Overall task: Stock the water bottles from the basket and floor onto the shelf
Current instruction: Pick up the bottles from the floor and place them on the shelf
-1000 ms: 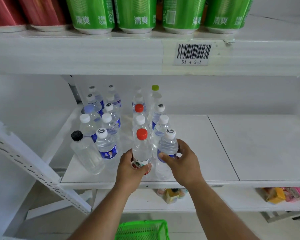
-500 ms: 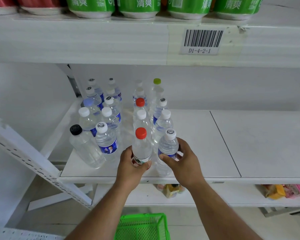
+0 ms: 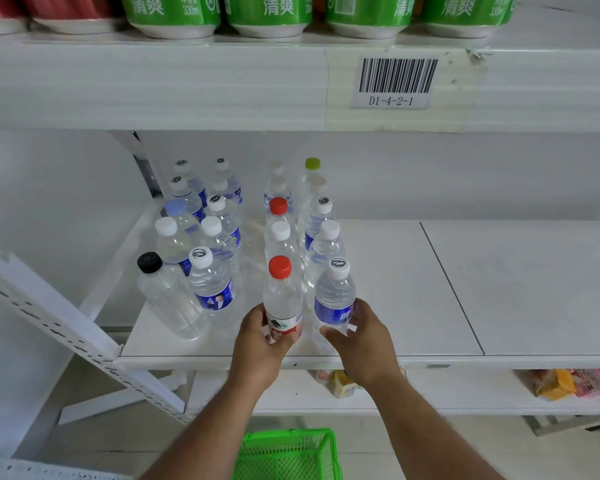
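On the white shelf [image 3: 413, 323] stand several clear water bottles in rows. My left hand [image 3: 260, 341] grips the red-capped bottle [image 3: 280, 292] at its label, upright at the shelf's front. My right hand [image 3: 362, 336] grips the white-capped, blue-labelled bottle [image 3: 334, 296] beside it, also upright on the shelf. To the left stand a black-capped bottle [image 3: 163, 292] and a blue-labelled bottle [image 3: 210, 289]. The green basket [image 3: 288, 455] sits on the floor below my arms; its inside is mostly out of view.
The upper shelf edge [image 3: 187, 84] with a barcode tag [image 3: 394, 81] carries green cans [image 3: 267, 12] overhead. A slanted white shelf bracket [image 3: 66, 327] runs at the left. Snack packets [image 3: 575, 382] lie on the lower shelf. The shelf's right part [image 3: 534, 289] is bare.
Both hands have stayed on their bottles; the right hand has slipped a little lower and outward on its bottle. The view has shifted slightly.
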Available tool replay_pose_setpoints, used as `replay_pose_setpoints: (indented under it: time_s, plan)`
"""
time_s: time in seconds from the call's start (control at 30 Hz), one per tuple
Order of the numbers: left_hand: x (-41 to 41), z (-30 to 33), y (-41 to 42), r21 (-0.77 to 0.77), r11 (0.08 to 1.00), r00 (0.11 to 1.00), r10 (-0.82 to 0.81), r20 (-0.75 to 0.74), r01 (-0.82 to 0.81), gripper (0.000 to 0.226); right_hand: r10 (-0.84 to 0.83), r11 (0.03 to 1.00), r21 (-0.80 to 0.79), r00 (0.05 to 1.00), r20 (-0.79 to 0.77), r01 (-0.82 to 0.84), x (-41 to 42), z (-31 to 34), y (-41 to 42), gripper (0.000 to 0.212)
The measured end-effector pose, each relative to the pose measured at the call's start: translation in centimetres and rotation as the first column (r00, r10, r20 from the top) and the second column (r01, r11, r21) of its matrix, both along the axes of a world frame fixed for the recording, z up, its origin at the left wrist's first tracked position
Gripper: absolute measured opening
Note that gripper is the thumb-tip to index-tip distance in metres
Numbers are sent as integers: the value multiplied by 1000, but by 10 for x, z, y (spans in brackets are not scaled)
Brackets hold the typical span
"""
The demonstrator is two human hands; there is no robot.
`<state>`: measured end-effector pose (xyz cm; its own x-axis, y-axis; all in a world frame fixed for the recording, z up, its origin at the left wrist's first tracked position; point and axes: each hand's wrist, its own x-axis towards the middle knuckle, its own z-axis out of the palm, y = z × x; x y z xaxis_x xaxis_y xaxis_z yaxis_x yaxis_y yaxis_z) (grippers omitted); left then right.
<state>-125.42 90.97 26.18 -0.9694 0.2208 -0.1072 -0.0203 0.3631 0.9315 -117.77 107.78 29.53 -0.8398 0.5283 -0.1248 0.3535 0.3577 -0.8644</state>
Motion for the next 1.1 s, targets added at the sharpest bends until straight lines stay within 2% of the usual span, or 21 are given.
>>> replay_pose_setpoints:
  time_s: [0.47, 0.73, 1.1]
  plan:
    - [-7, 2, 3, 11, 1000, 1000, 12, 10, -12, 62, 15, 997, 77, 1000, 9, -15, -6, 0, 2, 51]
    - [-11, 4, 2, -11, 1000, 1000, -10, -6, 10, 62, -6, 1000, 15, 999, -54, 7, -13, -8, -3, 51]
    - [-16, 2, 4, -45, 999, 1000, -18, 1, 18, 65, -12, 1000, 4, 999, -46, 13, -16, -10, -6, 61]
